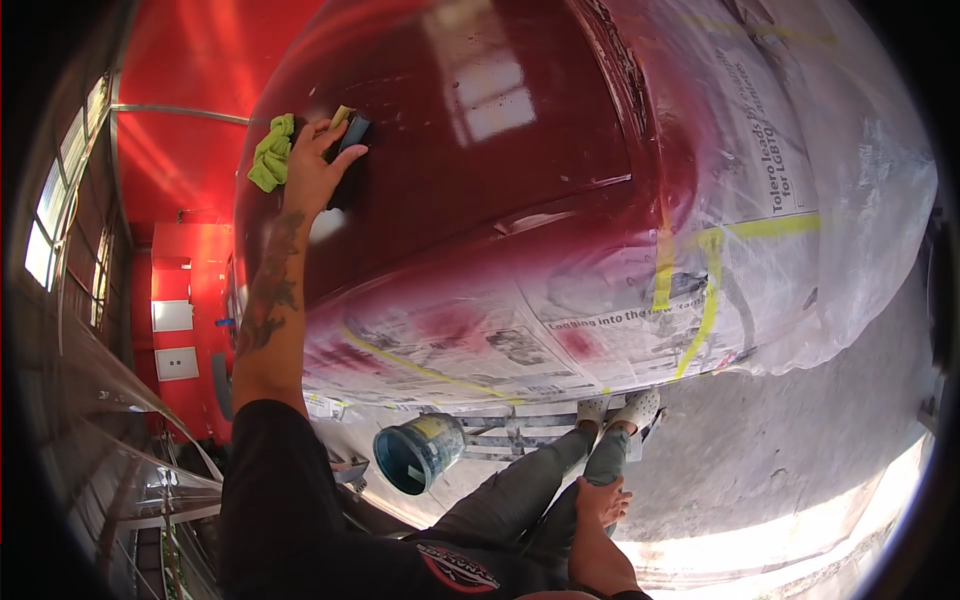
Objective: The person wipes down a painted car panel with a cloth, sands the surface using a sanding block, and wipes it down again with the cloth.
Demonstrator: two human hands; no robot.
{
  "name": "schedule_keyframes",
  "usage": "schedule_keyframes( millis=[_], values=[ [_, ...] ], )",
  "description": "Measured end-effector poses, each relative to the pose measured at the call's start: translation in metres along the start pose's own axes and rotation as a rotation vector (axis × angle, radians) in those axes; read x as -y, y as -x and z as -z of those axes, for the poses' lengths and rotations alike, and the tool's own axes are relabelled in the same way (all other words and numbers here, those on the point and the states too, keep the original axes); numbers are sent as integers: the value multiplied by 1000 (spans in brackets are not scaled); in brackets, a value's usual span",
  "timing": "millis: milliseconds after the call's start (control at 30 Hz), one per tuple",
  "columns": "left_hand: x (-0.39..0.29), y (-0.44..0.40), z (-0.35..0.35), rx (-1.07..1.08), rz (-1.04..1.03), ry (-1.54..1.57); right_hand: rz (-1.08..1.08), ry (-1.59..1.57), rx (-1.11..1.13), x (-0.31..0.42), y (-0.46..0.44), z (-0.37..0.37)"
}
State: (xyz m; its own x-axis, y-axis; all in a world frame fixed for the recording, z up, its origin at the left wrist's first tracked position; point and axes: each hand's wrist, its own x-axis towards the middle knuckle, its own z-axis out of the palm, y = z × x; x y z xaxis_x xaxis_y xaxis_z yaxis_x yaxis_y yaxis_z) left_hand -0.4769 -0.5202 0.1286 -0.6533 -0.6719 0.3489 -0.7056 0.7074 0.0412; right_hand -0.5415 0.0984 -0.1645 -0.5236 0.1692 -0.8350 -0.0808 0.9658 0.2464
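- The dark red car panel is gleaming smooth and glossy, mirroring bright light.
- The newspaper is looking matt, with reddish paint clouding it.
- Clear plastic sheeting is wrinkling and shining softly.
- The green cloth is bunching in matt folds.
- The blue plastic bucket is showing smooth walls.
- The concrete-like floor is appearing dull, patchy, slightly rough.

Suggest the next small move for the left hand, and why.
Probably slide the blue-grey rectangular block a little rightward along the glossy dark-red car panel: the left hand grips it at the panel, and uncovered paint lies to its right. The crumpled lime-green cloth lies on the other side, out of that path.
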Motion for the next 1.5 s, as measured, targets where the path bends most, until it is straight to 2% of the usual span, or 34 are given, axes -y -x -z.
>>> schedule_keyframes(
  millis=[167, 233, 300, 433, 567, 633, 700, 900, 1000, 1100, 1133, 1267, 1367, 1400, 1500],
  values=[
    [-13, -5, 2, 75, 107, 65, -12, -13, 12, 1, 2, 2],
    [-30, -11, -4, 90, 64, 84, -23, -27, 14, 2, 2, 1],
    [-68, -22, -14, 90, -180, 97, -11, -27, 16, 1, 3, 0],
    [-182, -52, -34, 207, -404, 285, -13, -33, 3, 3, 4, -4],
    [-225, -59, -59, 118, -653, 81, -23, -30, -4, 0, 8, 1],
    [-230, -59, -66, 114, -622, 130, -39, -53, 5, -1, 7, 1],
    [-234, -62, -68, 150, -482, 102, -38, -81, -1, -3, 7, -1],
    [-247, -44, -62, 108, -587, 76, -59, -101, 24, -3, 5, 2],
    [-244, -61, -65, 165, -408, 119, -66, -105, 30, -3, 6, 6],
    [-250, -48, -63, 135, -484, 98, -79, -97, 38, -2, 5, 5],
    [-249, -43, -62, 79, -586, 43, -79, -103, 40, 0, 4, 5],
    [-247, -59, -64, 116, -469, 68, -58, -101, 22, -1, 4, 1],
    [-250, -49, -65, 128, -454, 83, -59, -97, 22, -1, 5, 5],
    [-250, -42, -64, 91, -565, 80, -64, -93, 31, 0, 5, 7],
    [-253, -43, -59, 125, -552, 21, -57, -110, 45, 0, 3, 4]
  ],
)
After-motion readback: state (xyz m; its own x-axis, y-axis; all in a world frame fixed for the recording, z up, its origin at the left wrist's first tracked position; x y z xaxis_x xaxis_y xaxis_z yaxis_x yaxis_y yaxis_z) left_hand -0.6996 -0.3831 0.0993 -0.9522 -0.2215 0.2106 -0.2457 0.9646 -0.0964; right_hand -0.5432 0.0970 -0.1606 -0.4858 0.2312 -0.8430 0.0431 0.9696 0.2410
